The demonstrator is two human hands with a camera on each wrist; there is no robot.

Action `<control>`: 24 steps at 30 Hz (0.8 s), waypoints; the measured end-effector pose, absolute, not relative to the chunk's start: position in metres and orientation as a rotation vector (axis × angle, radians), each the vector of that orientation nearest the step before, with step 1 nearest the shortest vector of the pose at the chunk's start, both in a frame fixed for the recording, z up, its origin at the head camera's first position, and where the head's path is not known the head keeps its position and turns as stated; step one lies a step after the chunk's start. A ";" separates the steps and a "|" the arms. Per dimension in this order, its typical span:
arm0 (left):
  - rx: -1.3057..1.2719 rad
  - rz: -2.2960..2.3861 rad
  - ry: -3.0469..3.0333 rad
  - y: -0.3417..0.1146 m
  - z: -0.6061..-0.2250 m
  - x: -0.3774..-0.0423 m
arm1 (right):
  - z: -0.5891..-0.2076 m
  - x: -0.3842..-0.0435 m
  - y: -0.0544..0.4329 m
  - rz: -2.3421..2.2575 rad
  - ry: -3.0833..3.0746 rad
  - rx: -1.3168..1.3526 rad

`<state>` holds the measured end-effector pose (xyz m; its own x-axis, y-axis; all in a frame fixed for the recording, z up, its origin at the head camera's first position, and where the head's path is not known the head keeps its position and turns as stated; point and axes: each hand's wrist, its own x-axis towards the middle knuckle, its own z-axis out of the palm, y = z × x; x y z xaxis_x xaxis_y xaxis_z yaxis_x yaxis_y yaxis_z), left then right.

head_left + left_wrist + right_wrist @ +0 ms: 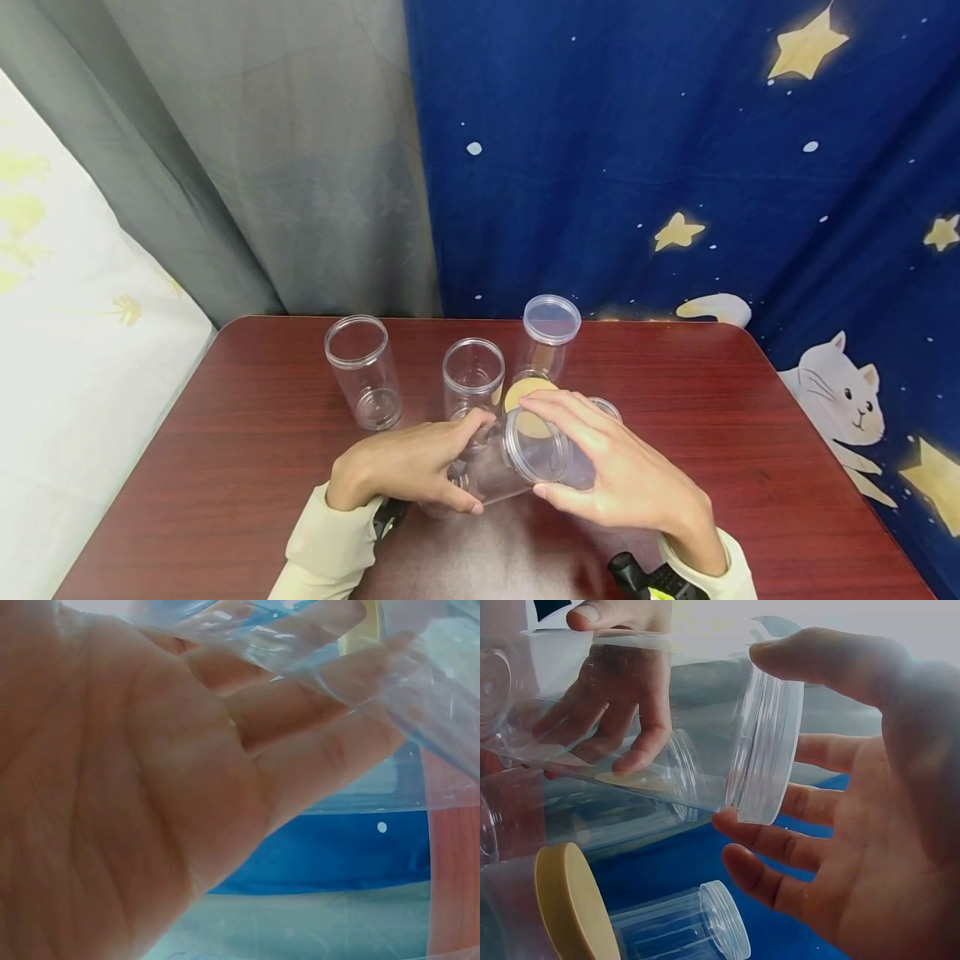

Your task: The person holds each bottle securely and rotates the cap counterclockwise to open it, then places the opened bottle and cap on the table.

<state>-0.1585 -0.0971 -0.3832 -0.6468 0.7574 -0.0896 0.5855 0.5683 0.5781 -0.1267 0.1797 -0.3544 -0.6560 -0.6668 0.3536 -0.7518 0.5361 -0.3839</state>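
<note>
Clear cylindrical plastic jar (495, 473) held sideways over the reddish-brown wooden desk (247, 417).
Left hand (408, 462) grips body, right hand (611, 458) pinches clear round plastic lid (546, 448); looks light, stiff, slippery to me: hold mid-body and rim.

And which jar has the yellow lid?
The yellow-lidded jar is just behind the held jar, in front of the back jar. Only its lid is yellow; the other lids that show are clear.
</note>
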 end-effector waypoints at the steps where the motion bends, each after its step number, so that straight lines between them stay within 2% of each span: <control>1: 1.101 0.732 2.479 -0.097 -0.383 -0.158 | -0.354 -0.126 0.180 0.773 -2.609 1.210; 14: 1.136 0.734 2.529 -0.094 -0.384 -0.158 | -0.357 -0.129 0.175 0.860 -2.475 1.003; 20: 1.120 0.753 2.523 -0.093 -0.384 -0.157 | -0.358 -0.124 0.171 0.813 -2.595 0.879; 24: 1.103 0.816 2.478 -0.092 -0.383 -0.157 | -0.359 -0.124 0.169 0.814 -2.543 0.907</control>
